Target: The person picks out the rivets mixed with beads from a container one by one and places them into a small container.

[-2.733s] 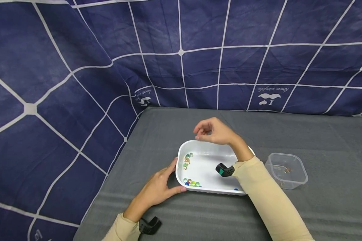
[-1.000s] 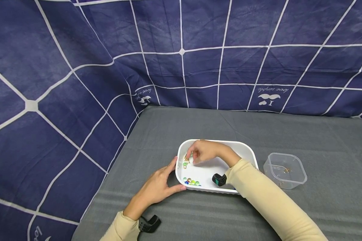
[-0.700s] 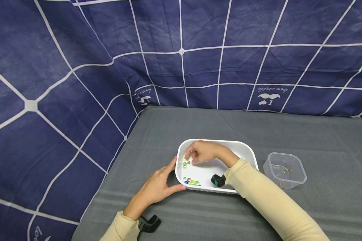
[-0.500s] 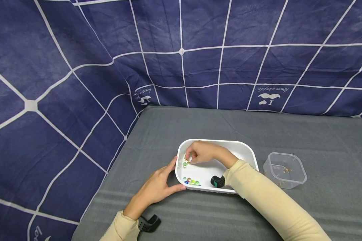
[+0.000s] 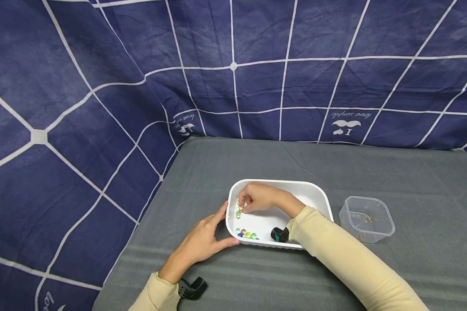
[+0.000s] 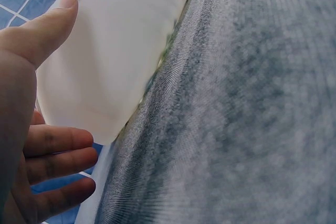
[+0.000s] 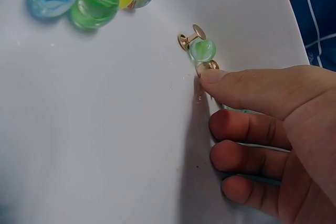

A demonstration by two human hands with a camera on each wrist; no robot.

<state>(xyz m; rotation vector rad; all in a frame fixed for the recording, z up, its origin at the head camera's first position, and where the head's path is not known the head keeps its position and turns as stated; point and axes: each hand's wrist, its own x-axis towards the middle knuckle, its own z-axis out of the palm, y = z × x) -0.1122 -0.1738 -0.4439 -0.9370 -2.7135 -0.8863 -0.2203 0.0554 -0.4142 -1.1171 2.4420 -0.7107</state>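
The white tray (image 5: 266,221) holds marbles and gold studs at its left end. My left hand (image 5: 202,242) rests against the tray's left front corner, thumb on the front side; the left wrist view shows the hand (image 6: 16,103) with straight thumb and loose fingers beside the wall (image 6: 105,61). Reaching inside, my right hand (image 5: 262,198) is at the upper left. In the right wrist view this hand (image 7: 262,129) pinches a gold stud (image 7: 211,65), its index finger hidden. A pale green marble (image 7: 202,50) and another gold stud (image 7: 198,32) lie beside it.
Several coloured marbles (image 5: 248,235) lie in the tray's front left corner. Right of the tray, a clear plastic box (image 5: 373,233) contains small gold pieces (image 5: 369,219). Grey cloth (image 5: 225,160) covers the table, with a blue gridded curtain (image 5: 307,86) behind.
The right hand has come down from above the tray's far rim into its left end. Its thumb has since closed toward the index finger around a stud. The left hand has stayed at the corner.
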